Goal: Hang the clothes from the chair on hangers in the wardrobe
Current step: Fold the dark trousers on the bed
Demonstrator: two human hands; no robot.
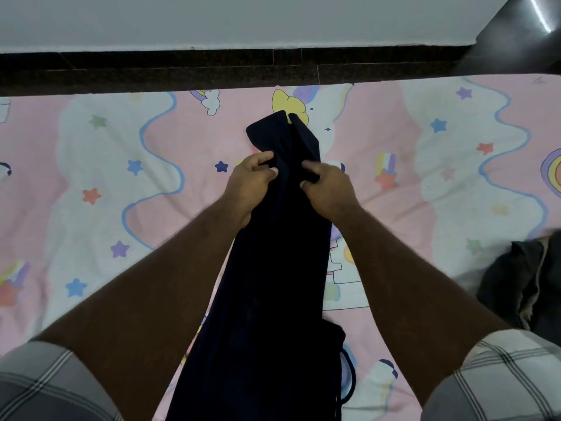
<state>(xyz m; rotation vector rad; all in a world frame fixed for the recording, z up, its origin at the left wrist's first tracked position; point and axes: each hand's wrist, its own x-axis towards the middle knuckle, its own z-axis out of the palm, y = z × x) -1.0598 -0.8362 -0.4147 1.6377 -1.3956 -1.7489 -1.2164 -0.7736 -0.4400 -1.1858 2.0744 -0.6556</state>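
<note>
Grey-and-white checked short sleeves [45, 381] fill both lower corners of the view, and two bare forearms reach forward from them toward the middle of the frame. Between the forearms runs a long, dark navy garment [270, 299], folded lengthwise into a narrow band that stretches from the bottom edge up to a rounded, doubled-over end beyond the hands. Its lower part lies on a pink-and-white bedsheet printed with stars, rainbows and cartoon figures [121, 165], and a thin dark drawstring or cord trails from it near the bottom right of the band. The left hand [253, 180] is closed on the left edge of the garment, fingers curled over the cloth and thumb pressed against it. The right hand [326, 185] is clamped on the right edge at about the same height, with its fingers tucked into a fold. Both hands sit close together, separated only by the width of the dark fabric, and they hold the upper part of it a little above the sheet. At the right edge of the view a crumpled heap of dark grey clothing [522, 284] rests on the sheet, well apart from the hands. Beyond the bed runs a dark speckled stone strip [182, 71], then a pale grey wall [212, 19], and a dark glossy panel [522, 28] stands in the upper right corner.
</note>
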